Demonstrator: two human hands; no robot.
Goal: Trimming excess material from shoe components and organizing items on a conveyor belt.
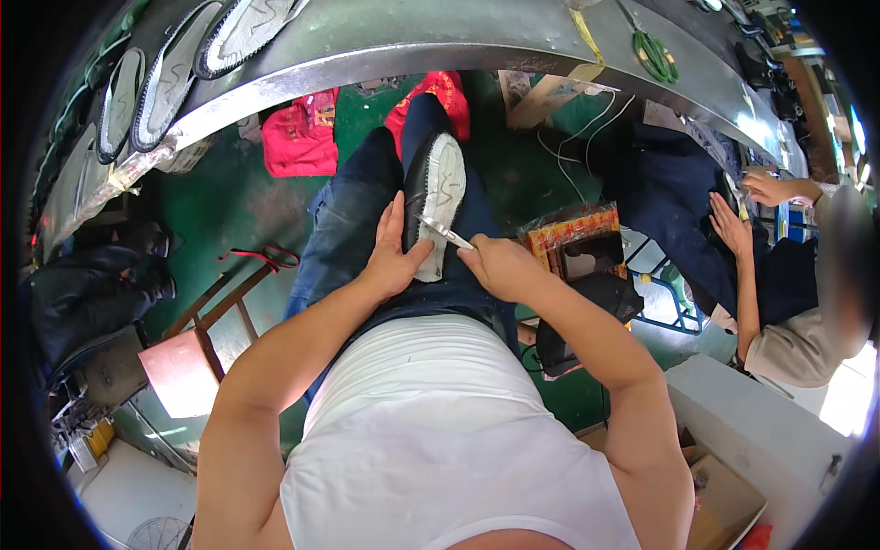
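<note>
A dark shoe (444,174) lies sole up along my thighs, its pale inner sole surface showing inside a dark stitched edge. My left hand (394,252) grips it near the close end, fingers along the left side and thumb on the pale surface. In my right hand (502,266) is a slim silver metal tool (446,232). Its tip touches or hovers just over the shoe's left edge, beside the left thumb; I cannot tell which. The tool's exact kind is unclear, and its handle is hidden in the fist.
Several similar shoes (165,87) rest on the metal bench (385,57) at the far left. Coiled green cord (654,57) lies on its right part. A person (779,266) works at the right. Red bags (301,137), a wooden-legged stool (183,371) and a dark bag (587,316) surround my legs.
</note>
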